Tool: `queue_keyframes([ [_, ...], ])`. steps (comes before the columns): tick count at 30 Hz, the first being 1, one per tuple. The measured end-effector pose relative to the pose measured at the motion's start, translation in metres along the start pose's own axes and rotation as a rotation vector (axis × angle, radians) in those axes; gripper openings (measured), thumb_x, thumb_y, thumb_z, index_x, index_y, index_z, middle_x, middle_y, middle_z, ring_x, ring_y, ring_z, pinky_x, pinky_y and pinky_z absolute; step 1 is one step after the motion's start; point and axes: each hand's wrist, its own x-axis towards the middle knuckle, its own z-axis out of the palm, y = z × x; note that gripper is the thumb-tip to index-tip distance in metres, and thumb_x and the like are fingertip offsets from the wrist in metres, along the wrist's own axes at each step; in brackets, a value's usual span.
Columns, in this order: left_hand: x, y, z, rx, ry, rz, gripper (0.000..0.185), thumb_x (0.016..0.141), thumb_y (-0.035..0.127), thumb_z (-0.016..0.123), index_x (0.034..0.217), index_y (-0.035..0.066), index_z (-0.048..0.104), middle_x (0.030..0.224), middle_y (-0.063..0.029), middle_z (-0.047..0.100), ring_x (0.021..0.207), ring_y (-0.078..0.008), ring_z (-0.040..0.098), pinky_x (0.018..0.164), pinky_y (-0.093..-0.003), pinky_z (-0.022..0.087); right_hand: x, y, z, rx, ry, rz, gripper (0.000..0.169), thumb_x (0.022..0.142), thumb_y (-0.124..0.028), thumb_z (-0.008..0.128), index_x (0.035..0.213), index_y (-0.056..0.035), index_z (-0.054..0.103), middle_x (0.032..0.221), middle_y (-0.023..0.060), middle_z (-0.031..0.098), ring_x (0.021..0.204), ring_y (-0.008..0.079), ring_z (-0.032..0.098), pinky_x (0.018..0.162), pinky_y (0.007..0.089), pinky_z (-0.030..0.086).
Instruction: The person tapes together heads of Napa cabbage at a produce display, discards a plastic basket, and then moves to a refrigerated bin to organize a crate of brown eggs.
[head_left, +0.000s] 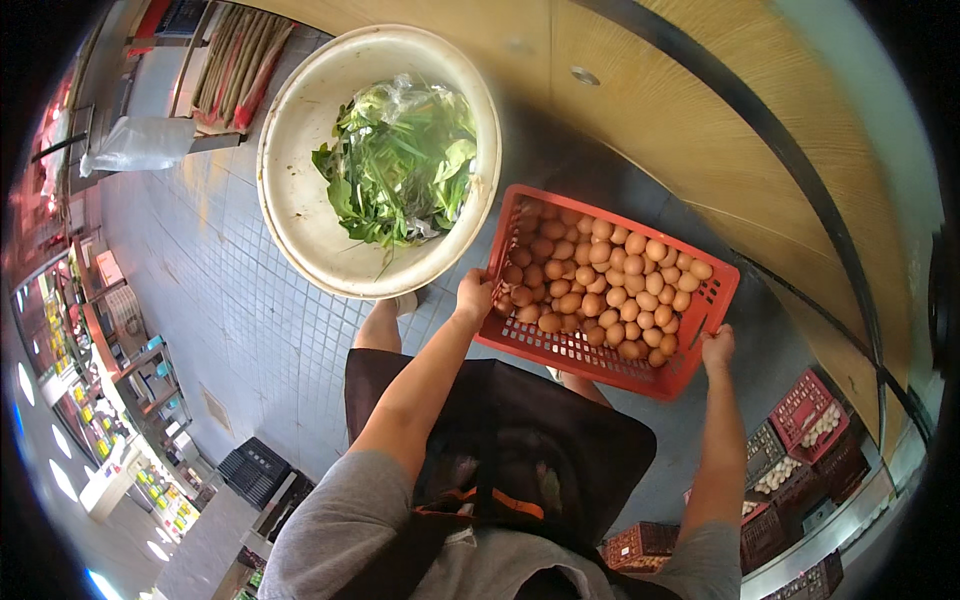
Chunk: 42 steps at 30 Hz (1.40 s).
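Observation:
A red plastic crate (577, 349) hangs between my two hands in front of my dark apron, a little tilted. Brown eggs (634, 264) lie heaped in it, mostly towards its far side. My left hand (475, 295) is closed on the crate's left end. At the right end, my right hand (718, 349) grips the rim, its fingers partly hidden. Just beyond my left hand stands a large round whitish tub (300, 217), holding leafy green scraps (409, 161) and clear plastic film.
A wooden cabinet front (637, 112) with a black hose or cable (780, 142) runs along the far right. Crates of pale eggs (810, 416) are at lower right. Stacked black trays (253, 471) and goods shelves stand left. The floor (225, 285) is tiled.

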Motion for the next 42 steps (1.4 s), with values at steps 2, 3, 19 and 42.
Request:
queue_keyframes([
  [2, -0.017, -0.005, -0.007, -0.018, -0.041, -0.054, 0.019, 0.076, 0.004, 0.053, 0.094, -0.002, 0.057, 0.087, -0.0157, 0.063, 0.081, -0.0263, 0.060, 0.074, -0.0346, 0.047, -0.012, 0.002, -0.017, 0.034, -0.012, -0.038, 0.023, 0.069, 0.001, 0.065, 0.083, 0.0010, 0.046, 0.081, 0.0124, 0.057, 0.079, 0.0274, 0.058, 0.072, 0.0361, 0.045],
  [3, -0.032, -0.001, -0.013, -0.027, -0.057, -0.080, 0.019, 0.076, 0.004, 0.053, 0.094, -0.002, 0.057, 0.087, -0.0160, 0.062, 0.081, -0.0263, 0.060, 0.073, -0.0345, 0.047, -0.024, 0.005, -0.027, 0.051, -0.011, -0.060, 0.021, 0.071, 0.002, 0.063, 0.083, 0.0002, 0.045, 0.080, 0.0106, 0.056, 0.077, 0.0240, 0.056, 0.071, 0.0336, 0.045],
  [19, -0.233, 0.160, -0.171, -0.116, -0.271, -0.049, 0.011, 0.076, 0.003, 0.061, 0.083, -0.001, 0.053, 0.075, -0.0097, 0.057, 0.066, -0.0160, 0.054, 0.060, -0.0291, 0.045, -0.253, -0.115, -0.257, 0.126, -0.105, 0.164, 0.023, 0.072, -0.004, 0.064, 0.090, 0.0009, 0.051, 0.084, 0.0125, 0.057, 0.077, 0.0235, 0.056, 0.069, 0.0341, 0.044],
  [42, -0.261, 0.180, -0.217, -0.227, -0.052, 0.158, 0.014, 0.076, 0.004, 0.060, 0.087, -0.001, 0.053, 0.077, -0.0084, 0.055, 0.071, -0.0163, 0.052, 0.064, -0.0276, 0.043, -0.236, -0.080, -0.261, 0.279, -0.101, -0.200, 0.019, 0.072, -0.002, 0.063, 0.079, -0.0045, 0.045, 0.070, 0.0022, 0.049, 0.058, 0.0111, 0.049, 0.049, 0.0251, 0.041],
])
